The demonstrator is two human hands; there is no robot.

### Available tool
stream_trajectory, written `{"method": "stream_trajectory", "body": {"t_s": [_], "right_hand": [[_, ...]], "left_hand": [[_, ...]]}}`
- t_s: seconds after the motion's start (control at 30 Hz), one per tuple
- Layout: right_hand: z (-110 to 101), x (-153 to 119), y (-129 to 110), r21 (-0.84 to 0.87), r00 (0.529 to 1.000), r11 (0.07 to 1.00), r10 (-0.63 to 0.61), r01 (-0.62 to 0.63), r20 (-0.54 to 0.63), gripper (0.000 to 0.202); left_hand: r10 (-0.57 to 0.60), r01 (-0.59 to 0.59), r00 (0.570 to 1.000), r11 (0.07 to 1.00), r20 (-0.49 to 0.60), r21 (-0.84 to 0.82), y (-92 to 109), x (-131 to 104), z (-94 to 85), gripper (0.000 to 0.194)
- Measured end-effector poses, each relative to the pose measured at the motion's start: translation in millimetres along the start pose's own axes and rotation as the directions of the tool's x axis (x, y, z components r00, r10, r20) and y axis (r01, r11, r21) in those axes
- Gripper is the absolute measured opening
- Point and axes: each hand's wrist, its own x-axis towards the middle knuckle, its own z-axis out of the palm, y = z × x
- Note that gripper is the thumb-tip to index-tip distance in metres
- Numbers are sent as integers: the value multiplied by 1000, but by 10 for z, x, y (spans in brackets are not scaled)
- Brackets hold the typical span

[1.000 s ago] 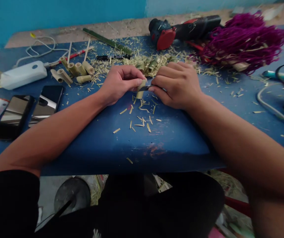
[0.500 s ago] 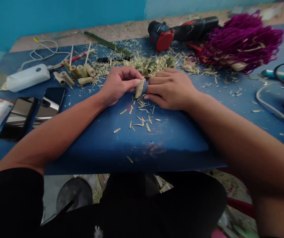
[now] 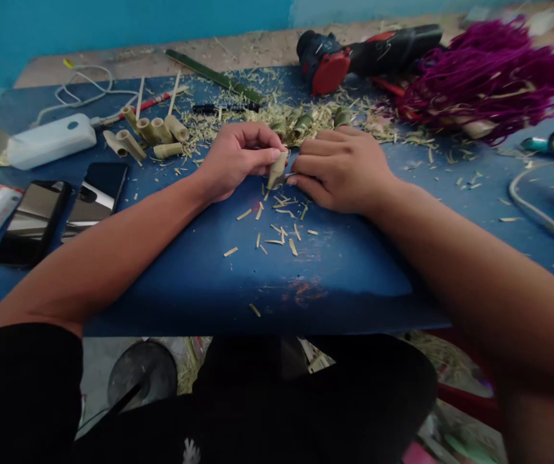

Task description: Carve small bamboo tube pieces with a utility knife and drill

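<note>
held piece (image 3: 277,170): pale straw-yellow. shavings (image 3: 293,247): same pale yellow. tubes (image 3: 163,131): yellowish tan, some greener. table (image 3: 194,277): deep blue, rusty scuff toward front edge. wall (image 3: 136,26): turquoise, lighter patch at right. strings (image 3: 489,74): vivid purple. power tool (image 3: 395,53): black with red parts. strip (image 3: 209,75): dark green. phones (image 3: 33,222): glossy black. sleeve (image 3: 26,386): plain black.
</note>
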Motion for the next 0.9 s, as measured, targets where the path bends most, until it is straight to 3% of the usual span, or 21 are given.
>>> {"method": "stream_trajectory", "body": {"t_s": [0.13, 0.47, 0.7, 0.9], "right_hand": [[31, 5, 12, 57, 999, 998, -38, 37, 16, 44], [-106, -36, -22, 19, 993, 993, 114, -114, -26, 41], [-94, -3, -17, 17, 997, 997, 73, -73, 1, 39], [-107, 29, 5, -6, 999, 1000, -18, 17, -32, 44]], "left_hand": [[-15, 15, 1000, 1000, 12, 24, 5, 5, -12, 16], [-4, 2, 999, 1000, 45, 27, 2, 3, 10, 19], [-11, 11, 1000, 999, 16, 44, 10, -5, 23, 23], [47, -49, 999, 993, 20, 105, -28, -10, 9, 23]]}}
